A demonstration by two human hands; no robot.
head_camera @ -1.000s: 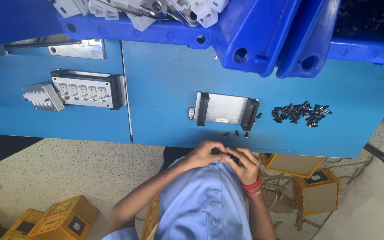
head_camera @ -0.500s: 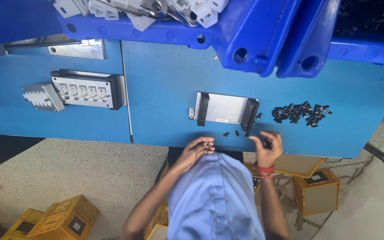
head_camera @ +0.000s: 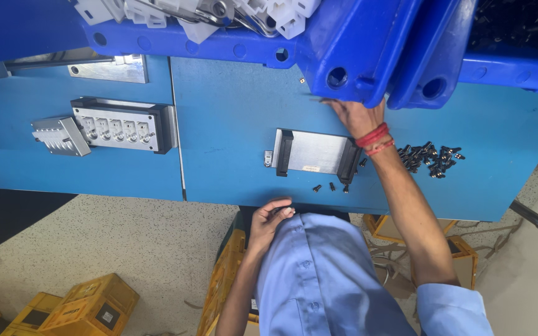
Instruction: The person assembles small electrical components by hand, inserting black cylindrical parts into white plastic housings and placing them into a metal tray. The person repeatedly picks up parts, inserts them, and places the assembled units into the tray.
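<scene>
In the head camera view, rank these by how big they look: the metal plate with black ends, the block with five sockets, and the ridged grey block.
1. Block with five sockets and metal plate with black ends: alike, no clear order.
2. Ridged grey block, clearly smallest.

A blue surface (head_camera: 231, 124) carries a metal plate with black end rails (head_camera: 314, 152) mid-board, loose black screws (head_camera: 431, 158) toward its right edge, and a socketed metal block (head_camera: 122, 124) at left.

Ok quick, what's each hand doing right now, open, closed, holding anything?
Left hand: curled near the table edge, fingers closed; whether it holds anything cannot be told.
Right hand: reaching up to the blue bin, fingertips hidden; grip cannot be told.
</scene>
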